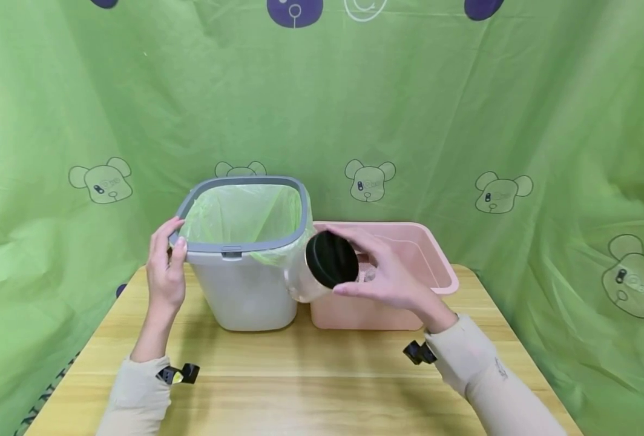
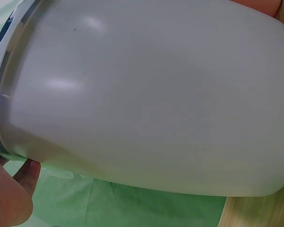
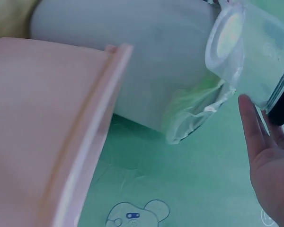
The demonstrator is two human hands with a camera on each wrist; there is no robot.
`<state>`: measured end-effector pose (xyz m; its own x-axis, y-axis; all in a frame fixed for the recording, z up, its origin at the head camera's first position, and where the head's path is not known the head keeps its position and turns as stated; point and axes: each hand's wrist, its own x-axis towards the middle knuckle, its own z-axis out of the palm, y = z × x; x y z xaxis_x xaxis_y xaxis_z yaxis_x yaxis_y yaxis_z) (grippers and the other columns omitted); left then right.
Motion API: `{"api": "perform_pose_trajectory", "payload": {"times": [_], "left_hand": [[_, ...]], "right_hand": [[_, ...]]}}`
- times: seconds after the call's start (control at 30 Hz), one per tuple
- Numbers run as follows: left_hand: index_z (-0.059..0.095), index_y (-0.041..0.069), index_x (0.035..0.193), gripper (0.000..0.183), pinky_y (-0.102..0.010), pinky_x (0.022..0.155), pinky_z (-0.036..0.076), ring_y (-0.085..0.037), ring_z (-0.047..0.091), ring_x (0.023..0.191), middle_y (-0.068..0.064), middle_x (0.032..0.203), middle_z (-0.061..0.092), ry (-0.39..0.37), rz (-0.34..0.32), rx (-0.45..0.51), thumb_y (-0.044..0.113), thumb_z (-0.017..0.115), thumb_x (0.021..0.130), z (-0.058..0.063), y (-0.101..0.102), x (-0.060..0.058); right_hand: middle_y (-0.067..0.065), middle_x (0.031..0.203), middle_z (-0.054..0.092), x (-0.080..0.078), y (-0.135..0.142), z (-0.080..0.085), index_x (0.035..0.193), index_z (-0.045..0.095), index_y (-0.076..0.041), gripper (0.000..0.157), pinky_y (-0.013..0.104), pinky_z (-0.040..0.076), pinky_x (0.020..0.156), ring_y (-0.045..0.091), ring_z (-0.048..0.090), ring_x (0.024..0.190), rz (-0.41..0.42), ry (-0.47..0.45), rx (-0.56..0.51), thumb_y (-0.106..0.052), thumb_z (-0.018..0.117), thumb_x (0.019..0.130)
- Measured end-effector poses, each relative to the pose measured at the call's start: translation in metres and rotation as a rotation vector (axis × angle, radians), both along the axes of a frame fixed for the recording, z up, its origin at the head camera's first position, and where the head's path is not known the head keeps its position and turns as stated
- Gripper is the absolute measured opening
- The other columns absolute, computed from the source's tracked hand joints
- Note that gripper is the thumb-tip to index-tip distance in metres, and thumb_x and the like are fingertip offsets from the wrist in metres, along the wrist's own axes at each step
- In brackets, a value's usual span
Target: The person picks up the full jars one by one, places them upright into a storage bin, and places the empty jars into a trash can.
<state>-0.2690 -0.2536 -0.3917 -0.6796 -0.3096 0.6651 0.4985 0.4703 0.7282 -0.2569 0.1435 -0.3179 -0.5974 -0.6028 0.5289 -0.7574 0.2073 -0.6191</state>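
A grey trash bin [image 1: 246, 297] with a darker grey rim stands upright, lined with a thin green bag [image 1: 240, 212] that folds over the rim. At the bin's left front corner my left hand [image 1: 165, 269] grips the rim, thumb on the near side and fingers behind. My right hand [image 1: 382, 272] holds a clear jar [image 1: 302, 278] with a black lid [image 1: 331, 260], tilted, its lid facing me. The jar's base points toward the bin's right side, and in the right wrist view the jar [image 3: 260, 56] overlaps the bin's bagged edge.
A pink plastic tub [image 1: 365, 312] stands right of the bin, behind my right hand, with something clear partly visible inside. Both containers are on a wooden table [image 1: 278, 387]. A green curtain [image 1: 322, 109] with bear prints hangs behind and on both sides.
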Motion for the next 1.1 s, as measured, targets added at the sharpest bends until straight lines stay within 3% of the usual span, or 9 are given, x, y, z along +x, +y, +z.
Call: {"api": "perform_pose_trajectory", "payload": {"times": [0.2, 0.37, 0.67, 1.1], "left_hand": [[0.057, 0.015, 0.146, 0.047, -0.065, 0.119, 0.033, -0.028, 0.041, 0.147, -0.003, 0.157, 0.049, 0.002, 0.001, 0.000, 0.031, 0.049, 0.103, 0.000, 0.001, 0.000], [0.057, 0.015, 0.146, 0.047, -0.065, 0.119, 0.033, -0.028, 0.041, 0.147, -0.003, 0.157, 0.049, 0.005, 0.004, 0.001, 0.031, 0.049, 0.103, 0.000, 0.002, -0.001], [0.058, 0.015, 0.146, 0.047, -0.064, 0.118, 0.034, -0.028, 0.042, 0.147, -0.003, 0.157, 0.049, 0.006, 0.007, 0.010, 0.031, 0.048, 0.103, 0.000, 0.002, -0.001], [0.059, 0.014, 0.144, 0.047, -0.063, 0.119, 0.033, -0.030, 0.043, 0.145, -0.005, 0.156, 0.050, 0.026, 0.028, 0.015, 0.031, 0.047, 0.102, -0.002, 0.005, -0.002]], "right_hand": [[0.010, 0.140, 0.056, -0.005, -0.006, 0.011, 0.158, 0.045, -0.017, 0.081, 0.026, 0.055, 0.100, 0.023, 0.061, 0.115, 0.027, -0.136, -0.143, -0.016, 0.083, 0.086], [0.016, 0.147, 0.050, -0.009, -0.009, 0.016, 0.159, 0.041, -0.011, 0.079, 0.028, 0.058, 0.096, 0.024, 0.061, 0.119, 0.042, -0.208, -0.266, -0.015, 0.079, 0.090], [0.011, 0.151, 0.049, -0.019, -0.016, 0.029, 0.158, 0.044, -0.019, 0.076, 0.028, 0.059, 0.096, 0.027, 0.061, 0.124, -0.086, -0.216, -0.359, -0.008, 0.074, 0.089], [0.012, 0.153, 0.045, -0.038, -0.041, 0.030, 0.158, 0.043, -0.024, 0.077, 0.032, 0.058, 0.100, 0.030, 0.060, 0.126, -0.181, -0.211, -0.384, -0.021, 0.079, 0.091]]}}
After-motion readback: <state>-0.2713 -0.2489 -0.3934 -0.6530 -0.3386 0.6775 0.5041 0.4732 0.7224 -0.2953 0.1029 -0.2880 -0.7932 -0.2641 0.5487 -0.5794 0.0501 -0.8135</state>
